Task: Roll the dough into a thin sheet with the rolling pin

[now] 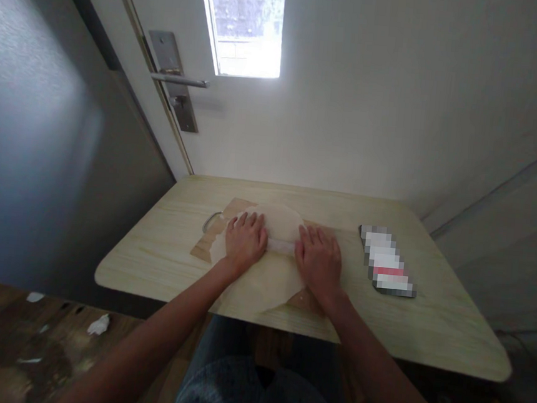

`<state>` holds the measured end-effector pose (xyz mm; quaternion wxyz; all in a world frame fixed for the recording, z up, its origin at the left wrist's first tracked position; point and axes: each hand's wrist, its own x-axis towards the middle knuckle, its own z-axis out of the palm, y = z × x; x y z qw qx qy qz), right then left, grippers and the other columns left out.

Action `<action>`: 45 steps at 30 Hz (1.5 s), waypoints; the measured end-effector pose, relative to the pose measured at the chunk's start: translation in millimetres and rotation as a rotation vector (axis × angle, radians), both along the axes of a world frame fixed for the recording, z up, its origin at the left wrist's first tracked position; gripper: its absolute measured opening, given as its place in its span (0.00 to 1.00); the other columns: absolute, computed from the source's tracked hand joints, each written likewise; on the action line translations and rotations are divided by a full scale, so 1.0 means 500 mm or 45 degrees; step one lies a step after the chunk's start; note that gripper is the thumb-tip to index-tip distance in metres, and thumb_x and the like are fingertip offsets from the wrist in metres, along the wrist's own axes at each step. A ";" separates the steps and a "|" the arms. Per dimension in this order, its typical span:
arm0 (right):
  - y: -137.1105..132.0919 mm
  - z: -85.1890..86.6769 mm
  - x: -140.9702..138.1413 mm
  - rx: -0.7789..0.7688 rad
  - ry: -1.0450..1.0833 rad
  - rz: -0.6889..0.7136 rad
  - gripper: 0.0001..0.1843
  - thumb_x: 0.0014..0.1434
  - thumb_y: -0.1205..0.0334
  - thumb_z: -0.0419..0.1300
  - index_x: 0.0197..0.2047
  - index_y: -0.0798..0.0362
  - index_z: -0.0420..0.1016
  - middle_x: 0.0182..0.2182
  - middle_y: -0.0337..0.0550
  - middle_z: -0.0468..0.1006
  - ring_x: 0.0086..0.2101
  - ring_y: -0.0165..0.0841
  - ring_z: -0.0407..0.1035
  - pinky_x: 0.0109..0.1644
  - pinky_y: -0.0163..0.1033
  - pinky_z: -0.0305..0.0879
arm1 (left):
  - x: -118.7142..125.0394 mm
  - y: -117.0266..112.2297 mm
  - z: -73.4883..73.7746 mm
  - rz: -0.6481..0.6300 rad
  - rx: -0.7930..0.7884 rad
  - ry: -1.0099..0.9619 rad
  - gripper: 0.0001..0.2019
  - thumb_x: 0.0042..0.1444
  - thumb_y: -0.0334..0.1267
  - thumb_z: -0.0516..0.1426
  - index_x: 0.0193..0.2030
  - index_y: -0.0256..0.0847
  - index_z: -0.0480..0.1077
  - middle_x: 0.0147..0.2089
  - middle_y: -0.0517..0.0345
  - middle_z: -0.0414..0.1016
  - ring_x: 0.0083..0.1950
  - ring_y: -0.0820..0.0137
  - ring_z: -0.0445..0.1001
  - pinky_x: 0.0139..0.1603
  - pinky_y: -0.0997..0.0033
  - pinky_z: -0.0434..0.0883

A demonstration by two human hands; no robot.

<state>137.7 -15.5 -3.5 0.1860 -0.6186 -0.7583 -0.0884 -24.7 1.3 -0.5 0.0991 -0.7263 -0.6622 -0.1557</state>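
A wide, thin sheet of pale dough (pixel 261 282) lies over a wooden cutting board (pixel 204 245), with its near edge reaching the table's front edge. Across its middle runs a pale rolling pin (pixel 281 246), visible only between my hands. My left hand (pixel 246 237) rests over the pin's left part, fingers pointing forward and bent over it. Over the right part, my right hand (pixel 320 256) covers the pin in the same way. Both palms hide the pin's ends.
A light wooden table (pixel 150 260) carries everything. A phone (pixel 387 265), its screen blurred out, lies to the right. The board's metal handle (pixel 211 221) sticks out at left. Behind stands a white door with a lever handle (pixel 180 81). Scraps (pixel 99 324) litter the floor.
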 end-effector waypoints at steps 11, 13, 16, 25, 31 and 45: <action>0.092 0.028 -0.003 -0.183 -0.040 -0.078 0.24 0.59 0.61 0.40 0.56 0.56 0.60 0.51 0.49 0.68 0.47 0.39 0.63 0.52 0.48 0.51 | 0.004 0.106 0.020 -0.008 -0.104 -0.088 0.19 0.60 0.42 0.40 0.49 0.40 0.65 0.49 0.53 0.70 0.50 0.65 0.67 0.46 0.66 0.63; 0.112 0.034 -0.001 -0.220 -0.060 -0.090 0.24 0.59 0.61 0.40 0.56 0.56 0.61 0.48 0.48 0.70 0.44 0.39 0.66 0.49 0.47 0.55 | 0.006 0.127 0.026 -0.012 -0.140 -0.105 0.20 0.60 0.43 0.38 0.45 0.40 0.67 0.46 0.52 0.71 0.47 0.66 0.68 0.44 0.68 0.64; 0.141 0.041 0.000 -0.248 -0.107 -0.122 0.23 0.58 0.61 0.40 0.55 0.56 0.62 0.44 0.50 0.73 0.38 0.39 0.69 0.41 0.43 0.59 | 0.009 0.159 0.032 -0.042 -0.159 -0.124 0.22 0.61 0.42 0.36 0.40 0.38 0.68 0.41 0.52 0.72 0.42 0.67 0.70 0.40 0.70 0.64; 0.190 0.046 -0.008 -0.159 -0.184 -0.180 0.21 0.58 0.62 0.41 0.48 0.56 0.67 0.32 0.51 0.75 0.31 0.39 0.70 0.31 0.38 0.58 | 0.011 0.220 0.035 -0.041 -0.138 -0.139 0.25 0.61 0.43 0.34 0.36 0.35 0.70 0.37 0.49 0.72 0.39 0.66 0.71 0.38 0.71 0.63; 0.210 0.047 -0.008 -0.354 -0.137 -0.200 0.21 0.57 0.60 0.41 0.48 0.55 0.67 0.35 0.51 0.75 0.34 0.40 0.70 0.32 0.39 0.60 | 0.010 0.238 0.029 0.062 -0.216 -0.141 0.21 0.59 0.40 0.39 0.36 0.35 0.71 0.38 0.46 0.73 0.38 0.65 0.71 0.37 0.69 0.64; 0.117 0.040 -0.022 -0.188 -0.108 -0.107 0.20 0.60 0.61 0.39 0.41 0.54 0.71 0.41 0.47 0.74 0.39 0.35 0.67 0.42 0.39 0.56 | 0.003 0.141 0.015 0.136 -0.154 -0.084 0.19 0.57 0.39 0.40 0.39 0.38 0.70 0.41 0.49 0.73 0.43 0.64 0.69 0.43 0.65 0.62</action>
